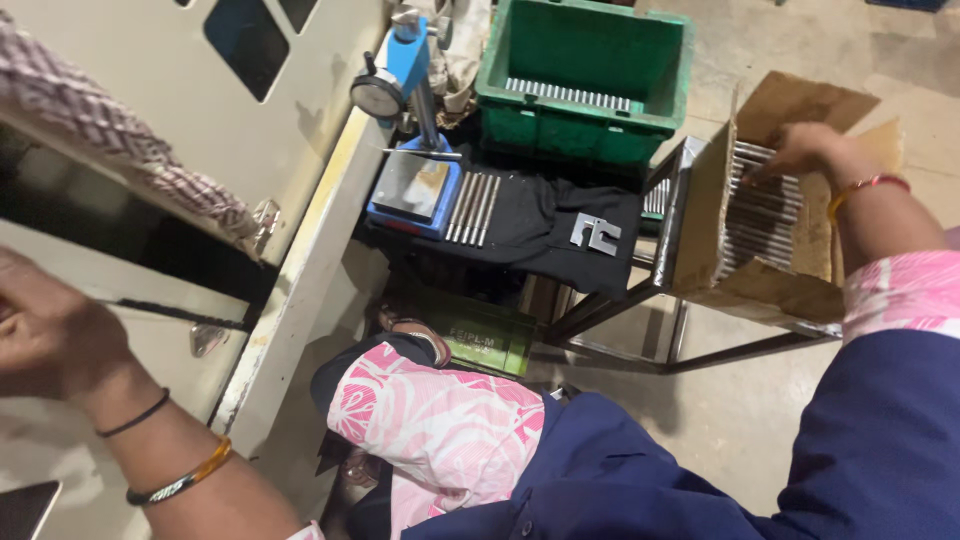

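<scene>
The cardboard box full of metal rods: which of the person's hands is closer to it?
The right hand. It reaches into the cardboard box and rests on the metal rods stacked inside. The left hand is far off at the opposite side, by the cream machine panel.

A small metal-framed stand (pixel 668 205) sits between the two hands, draped with a black cloth (pixel 540 225). On the cloth lie a row of steel rods (pixel 472 208), a blue gauge stand (pixel 412 190) (dial on top) and a grey notched plate (pixel 594 233). Under the right hand (pixel 815 150), the frame carries a cardboard box (pixel 770 215) of rods; beyond, a green crate (pixel 585 75).
</scene>
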